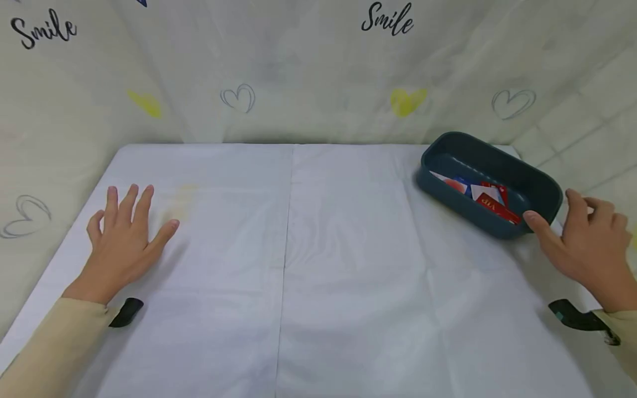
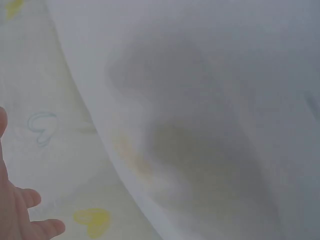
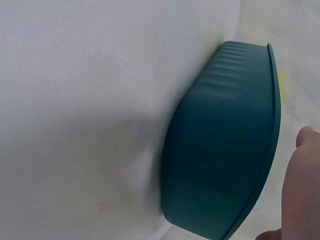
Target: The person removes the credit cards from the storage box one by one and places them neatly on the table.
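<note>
At the table's back right lies a dark teal bin (image 1: 478,210) with several small red, white and blue cards (image 1: 497,207) in it. My right hand (image 1: 589,243) is at the bin's near right end, thumb at the rim and fingers bent around the outer corner; whether it touches is hard to tell. In the right wrist view the bin (image 3: 220,140) shows its outer side, with part of my hand (image 3: 302,190) beside its rim. My left hand (image 1: 121,243) hovers over the table's left side, fingers spread, holding nothing. Its fingers (image 2: 45,229) show at the left wrist view's lower left corner.
A white cloth (image 1: 348,276) with a centre crease covers the table. Behind it hangs a pale curtain (image 1: 308,66) printed with hearts and "Smile" lettering. Black straps (image 1: 126,312) show at both wrists.
</note>
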`<action>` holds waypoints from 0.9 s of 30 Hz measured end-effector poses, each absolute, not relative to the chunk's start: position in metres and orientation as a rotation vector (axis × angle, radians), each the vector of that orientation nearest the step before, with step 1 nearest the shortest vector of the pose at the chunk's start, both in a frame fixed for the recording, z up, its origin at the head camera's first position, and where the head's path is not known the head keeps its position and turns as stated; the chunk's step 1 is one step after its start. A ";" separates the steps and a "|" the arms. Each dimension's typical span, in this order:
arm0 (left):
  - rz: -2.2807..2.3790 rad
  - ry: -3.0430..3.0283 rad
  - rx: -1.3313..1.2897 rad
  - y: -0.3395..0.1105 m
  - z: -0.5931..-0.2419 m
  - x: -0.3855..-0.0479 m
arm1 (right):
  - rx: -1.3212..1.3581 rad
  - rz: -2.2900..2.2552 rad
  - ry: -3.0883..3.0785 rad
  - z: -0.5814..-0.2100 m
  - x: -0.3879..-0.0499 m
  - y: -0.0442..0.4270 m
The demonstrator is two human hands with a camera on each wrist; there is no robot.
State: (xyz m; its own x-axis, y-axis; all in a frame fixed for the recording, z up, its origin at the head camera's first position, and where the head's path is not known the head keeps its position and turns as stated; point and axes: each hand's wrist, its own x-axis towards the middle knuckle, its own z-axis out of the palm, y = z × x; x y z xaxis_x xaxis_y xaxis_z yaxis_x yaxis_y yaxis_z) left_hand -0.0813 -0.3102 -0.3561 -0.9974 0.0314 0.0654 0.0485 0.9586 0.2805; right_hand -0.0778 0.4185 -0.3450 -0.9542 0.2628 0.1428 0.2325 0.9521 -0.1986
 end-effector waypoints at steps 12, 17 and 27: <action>-0.451 -3.031 -0.166 -0.282 -0.350 -0.098 | -0.351 0.256 -3.018 -0.347 -0.089 0.424; -0.463 -3.021 -0.204 -0.271 -0.347 -0.107 | -0.361 0.243 -3.017 -0.346 -0.098 0.429; -0.412 -3.037 -0.273 -0.247 -0.340 -0.127 | -0.480 0.142 -3.062 -0.338 -0.113 0.433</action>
State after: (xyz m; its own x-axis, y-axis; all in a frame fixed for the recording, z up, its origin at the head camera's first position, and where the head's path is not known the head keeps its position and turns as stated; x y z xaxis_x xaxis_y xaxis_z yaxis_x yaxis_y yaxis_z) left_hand -0.1269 -0.2473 -0.3400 -0.9822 0.1665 0.0872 0.1837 0.9484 0.2584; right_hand -0.1134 0.4331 -0.3379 -0.9515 0.3068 0.0241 0.3032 0.9480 -0.0965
